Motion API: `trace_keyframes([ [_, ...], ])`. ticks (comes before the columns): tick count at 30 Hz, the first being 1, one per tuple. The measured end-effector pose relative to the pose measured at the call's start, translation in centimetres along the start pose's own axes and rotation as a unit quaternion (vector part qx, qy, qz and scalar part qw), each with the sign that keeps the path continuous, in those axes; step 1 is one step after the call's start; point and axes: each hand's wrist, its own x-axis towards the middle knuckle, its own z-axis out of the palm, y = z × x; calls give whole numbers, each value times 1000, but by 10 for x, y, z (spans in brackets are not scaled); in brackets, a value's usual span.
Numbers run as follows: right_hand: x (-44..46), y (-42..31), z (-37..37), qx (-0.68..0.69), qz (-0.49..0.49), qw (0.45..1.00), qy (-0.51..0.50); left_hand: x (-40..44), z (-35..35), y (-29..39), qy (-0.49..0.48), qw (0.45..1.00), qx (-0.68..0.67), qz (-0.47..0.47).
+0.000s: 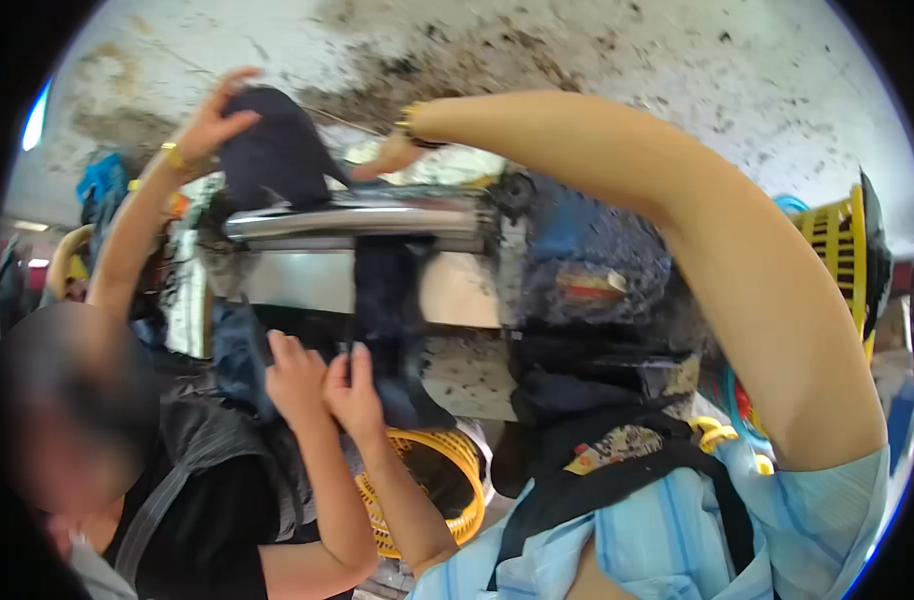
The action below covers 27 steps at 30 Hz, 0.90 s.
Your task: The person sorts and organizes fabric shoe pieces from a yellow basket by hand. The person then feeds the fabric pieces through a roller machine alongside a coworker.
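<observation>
A dark navy cloth piece [275, 145] stands up behind a shiny metal roller [377, 218], its right corner stretched toward my right hand [392, 157]. The fingers of that hand are blurred but appear closed on this corner. Below the roller hangs a strip of dark cloth [387, 290]. My left hand [357, 395] is at its left edge, thumb and forefinger drawn together on the cloth. A co-worker's raised hand [217, 120] is at the upper cloth's left side. The co-worker's other hand [299, 380] is close beside my left hand.
A co-worker in a black top [202, 520] stands close on my left. Below the hands is a yellow basket [467, 480]. Lint covers the machine's blue housing [597, 245] right of the roller. Another yellow basket [837, 245] stands far right. Behind is a stained pale surface [627, 50].
</observation>
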Motion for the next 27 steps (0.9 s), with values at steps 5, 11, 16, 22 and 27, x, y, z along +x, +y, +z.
trace_keyframes([
  [5, 23, 4, 30, -65, 82, 994, 28, -67, 48, 25, 145, 827, 333, 428],
  [11, -13, -30, 17, -170, 98, 971, 133, -167, 176, -39, -489, 704, 166, 487],
  [16, -24, -54, -9, -228, 103, 943, 218, -170, 176, -23, -500, 670, 182, 517],
  [22, -60, -26, -42, -167, 81, 928, 324, -96, 35, 40, -259, 916, 145, 271],
  [27, -45, 25, -60, -113, 68, 894, 427, -37, -10, 28, -106, 994, -3, -30],
])
